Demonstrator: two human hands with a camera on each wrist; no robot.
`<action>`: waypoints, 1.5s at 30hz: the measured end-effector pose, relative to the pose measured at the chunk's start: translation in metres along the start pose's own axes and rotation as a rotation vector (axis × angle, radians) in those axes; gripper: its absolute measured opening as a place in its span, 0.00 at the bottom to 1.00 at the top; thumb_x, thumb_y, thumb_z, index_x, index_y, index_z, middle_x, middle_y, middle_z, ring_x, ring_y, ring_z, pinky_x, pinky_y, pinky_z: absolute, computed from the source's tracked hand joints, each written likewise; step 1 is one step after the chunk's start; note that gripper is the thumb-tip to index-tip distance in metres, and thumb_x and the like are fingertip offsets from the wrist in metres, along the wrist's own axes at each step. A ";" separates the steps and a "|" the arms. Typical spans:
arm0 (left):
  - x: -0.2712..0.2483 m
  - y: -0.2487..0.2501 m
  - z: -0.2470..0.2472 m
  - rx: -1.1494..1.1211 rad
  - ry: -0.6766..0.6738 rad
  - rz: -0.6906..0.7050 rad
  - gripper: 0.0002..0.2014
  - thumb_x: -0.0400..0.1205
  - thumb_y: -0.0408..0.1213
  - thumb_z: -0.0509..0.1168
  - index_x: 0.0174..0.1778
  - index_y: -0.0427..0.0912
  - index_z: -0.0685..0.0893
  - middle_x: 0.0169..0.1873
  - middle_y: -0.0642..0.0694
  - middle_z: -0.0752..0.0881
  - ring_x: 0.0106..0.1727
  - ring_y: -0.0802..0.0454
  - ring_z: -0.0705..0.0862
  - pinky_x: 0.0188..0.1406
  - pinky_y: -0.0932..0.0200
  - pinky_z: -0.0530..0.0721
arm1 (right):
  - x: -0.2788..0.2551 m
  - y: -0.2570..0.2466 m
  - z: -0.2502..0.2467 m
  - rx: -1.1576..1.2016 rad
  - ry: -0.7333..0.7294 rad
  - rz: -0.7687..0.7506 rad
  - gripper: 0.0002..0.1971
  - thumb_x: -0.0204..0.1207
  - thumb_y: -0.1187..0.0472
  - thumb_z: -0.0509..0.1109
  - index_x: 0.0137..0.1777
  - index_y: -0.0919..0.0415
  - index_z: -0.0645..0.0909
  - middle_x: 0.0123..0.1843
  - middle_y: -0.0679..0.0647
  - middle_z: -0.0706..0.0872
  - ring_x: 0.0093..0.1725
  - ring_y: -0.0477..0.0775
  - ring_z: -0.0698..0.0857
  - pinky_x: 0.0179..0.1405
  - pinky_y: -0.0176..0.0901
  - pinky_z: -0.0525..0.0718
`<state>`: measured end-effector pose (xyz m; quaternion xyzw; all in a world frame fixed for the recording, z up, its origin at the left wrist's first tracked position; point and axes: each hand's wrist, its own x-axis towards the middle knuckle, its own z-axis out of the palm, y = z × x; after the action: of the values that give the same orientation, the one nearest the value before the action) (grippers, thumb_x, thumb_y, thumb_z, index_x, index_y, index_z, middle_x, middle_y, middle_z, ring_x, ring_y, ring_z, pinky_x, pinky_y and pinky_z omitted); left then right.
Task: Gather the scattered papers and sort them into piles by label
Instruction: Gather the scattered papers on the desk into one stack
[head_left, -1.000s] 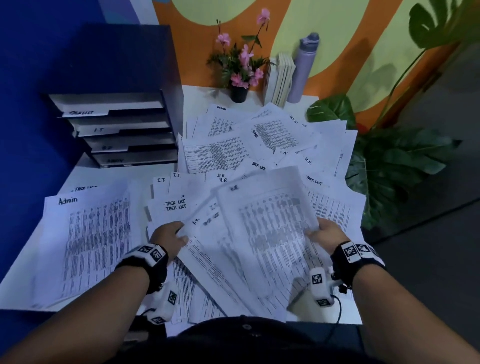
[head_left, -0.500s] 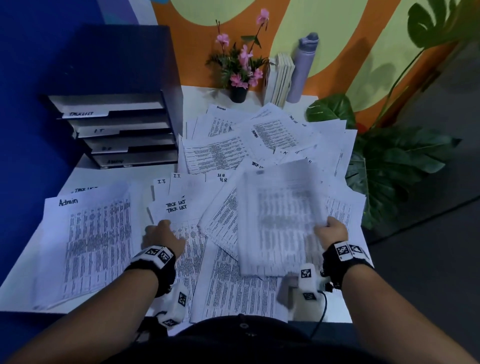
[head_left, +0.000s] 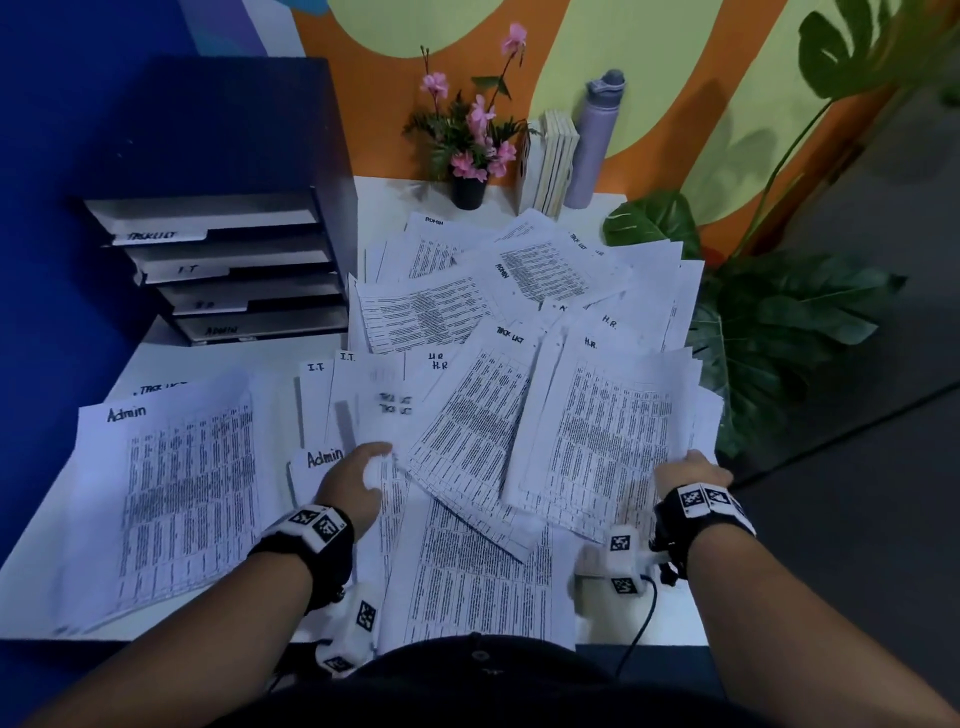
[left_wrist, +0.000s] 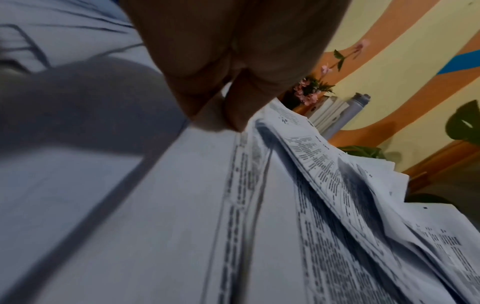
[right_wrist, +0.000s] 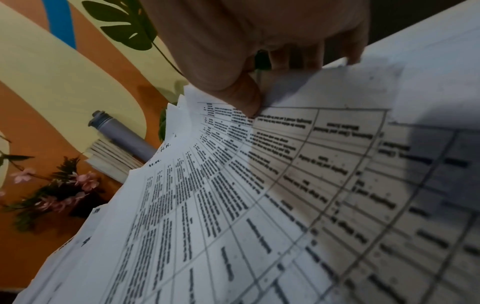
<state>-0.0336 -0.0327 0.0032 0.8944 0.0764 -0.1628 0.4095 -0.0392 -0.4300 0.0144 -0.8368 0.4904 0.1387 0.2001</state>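
Printed sheets with hand-written labels cover the white table (head_left: 218, 358). An Admin pile (head_left: 182, 483) lies at the near left. My right hand (head_left: 688, 470) grips the right edge of a fanned bundle of H.R. sheets (head_left: 602, 431). In the right wrist view the thumb (right_wrist: 249, 98) presses on top of the H.R. bundle (right_wrist: 259, 185) and the fingers curl beneath. My left hand (head_left: 363, 467) pinches the lower edge of a blurred Task List sheet (head_left: 384, 415). The left wrist view shows my left hand (left_wrist: 221, 111) with thumb and finger closed together. Another Admin sheet (head_left: 322, 460) shows beside it.
A dark letter sorter (head_left: 223, 270) with labelled trays stands at the back left. A flower pot (head_left: 467, 192), books (head_left: 550, 161) and a grey bottle (head_left: 592, 140) line the far edge. A leafy plant (head_left: 779, 322) crowds the table's right side.
My right hand has lowered the bundle rightward onto the spread papers. My left hand has moved up and right onto a sheet, and an Admin sheet now shows beside it.
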 end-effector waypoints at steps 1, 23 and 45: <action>0.002 0.004 -0.001 -0.021 -0.012 0.028 0.30 0.79 0.17 0.59 0.66 0.58 0.77 0.72 0.43 0.76 0.35 0.64 0.77 0.30 0.76 0.77 | 0.001 0.001 0.001 0.036 0.007 -0.009 0.20 0.80 0.66 0.59 0.73 0.64 0.72 0.71 0.65 0.71 0.68 0.65 0.74 0.61 0.45 0.73; 0.010 0.015 -0.003 -0.022 -0.098 -0.177 0.38 0.72 0.19 0.65 0.73 0.57 0.65 0.44 0.37 0.82 0.30 0.46 0.80 0.19 0.61 0.76 | -0.038 -0.015 0.037 0.527 -0.128 -0.378 0.30 0.81 0.73 0.60 0.81 0.52 0.63 0.53 0.56 0.82 0.38 0.52 0.80 0.35 0.37 0.77; -0.015 0.047 -0.034 -0.308 0.105 0.039 0.28 0.80 0.35 0.69 0.77 0.49 0.71 0.67 0.50 0.81 0.67 0.49 0.80 0.72 0.46 0.75 | -0.091 -0.057 0.043 0.367 -0.514 -0.552 0.36 0.76 0.55 0.75 0.79 0.60 0.62 0.75 0.55 0.73 0.71 0.61 0.77 0.72 0.59 0.76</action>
<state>-0.0268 -0.0373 0.0627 0.8295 0.1043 -0.0943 0.5405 -0.0344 -0.3152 0.0270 -0.8254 0.1983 0.1947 0.4915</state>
